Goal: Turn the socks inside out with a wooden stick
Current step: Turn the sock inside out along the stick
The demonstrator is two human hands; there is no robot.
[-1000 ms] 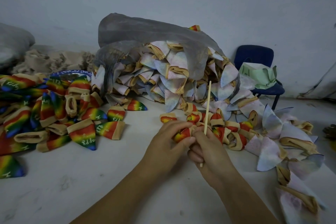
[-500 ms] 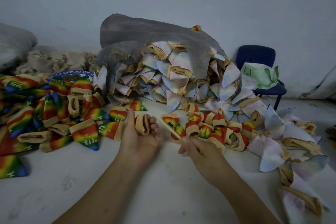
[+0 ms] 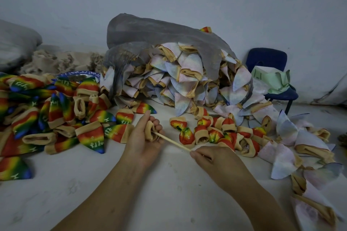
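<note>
Many socks (image 3: 187,73) spill from bag (image 3: 159,30); left fingers (image 3: 157,125) grip sock (image 3: 149,131), right fingers (image 3: 195,154) pinch stick (image 3: 172,142).

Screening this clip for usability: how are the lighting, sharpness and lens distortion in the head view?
Head view: dim, flat, bluish light, soft shadows, no glare; the left hand gripping a sock, the right hand and its wooden stick are sharp, without motion blur; wide-angle stretching and softness show at the edges, as on the pale socks lower right.
</note>
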